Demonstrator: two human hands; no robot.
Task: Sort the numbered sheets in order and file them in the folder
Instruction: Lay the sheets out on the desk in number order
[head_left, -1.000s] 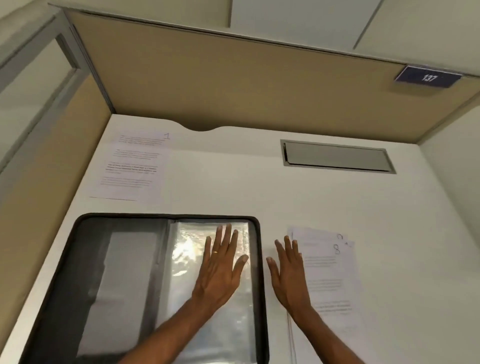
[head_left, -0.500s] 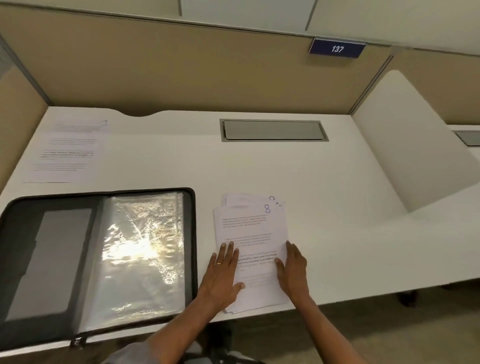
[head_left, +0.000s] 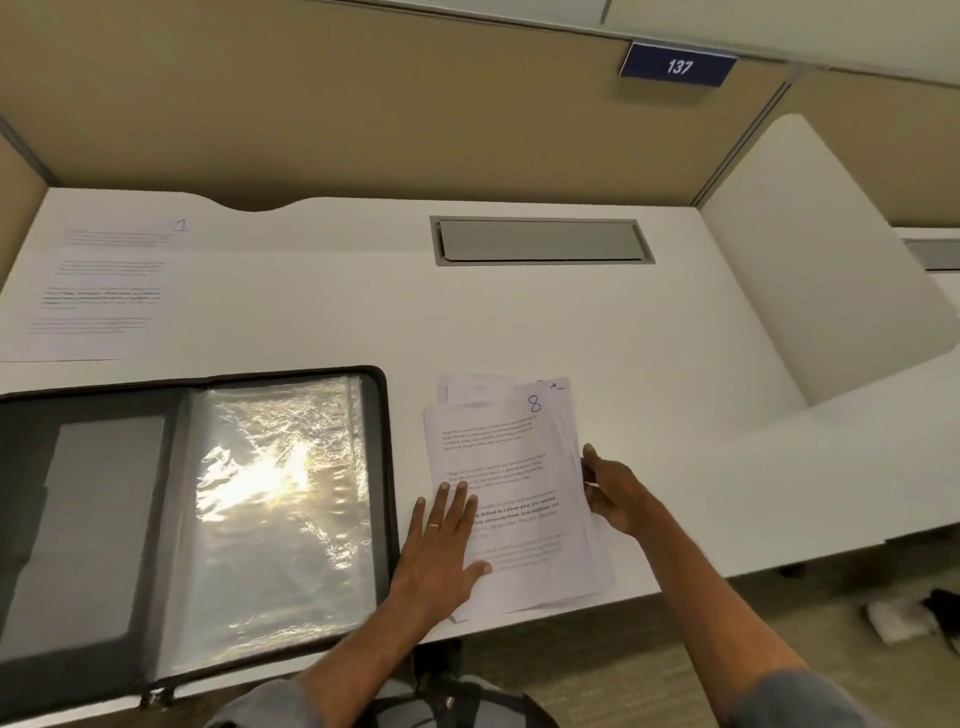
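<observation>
"Paper (head_left: 511, 467) in a loose stack, how will it handle for the person?"

"Light and limp, by the look of it. The sheets are fanned unevenly, so they will likely slide over one another and sag if lifted by one corner. Squaring the edges first, then taking the pile by both long sides, seems the safest hold."

"Where is it lying?"

"On the white desk (head_left: 519, 322), just right of the open folder (head_left: 387, 467), with its near end at the desk's front edge. The left hand (head_left: 441, 551) lies flat on the stack's lower left part, fingers straight, gripping nothing. The right hand (head_left: 613, 493) is against the right edge. Whether its fingers are tucked under the sheets cannot be told."

"And the folder?"

"Stiff black covers, with a glossy plastic sleeve (head_left: 280, 499) on top that probably clings and crinkles."

"Any writing?"

"A handwritten 8 heads the top sheet. Its printed text is too small to read. A single sheet (head_left: 104, 291) at the far left is marked 1, and a blue sign (head_left: 678, 66) on the partition reads 137."
</observation>
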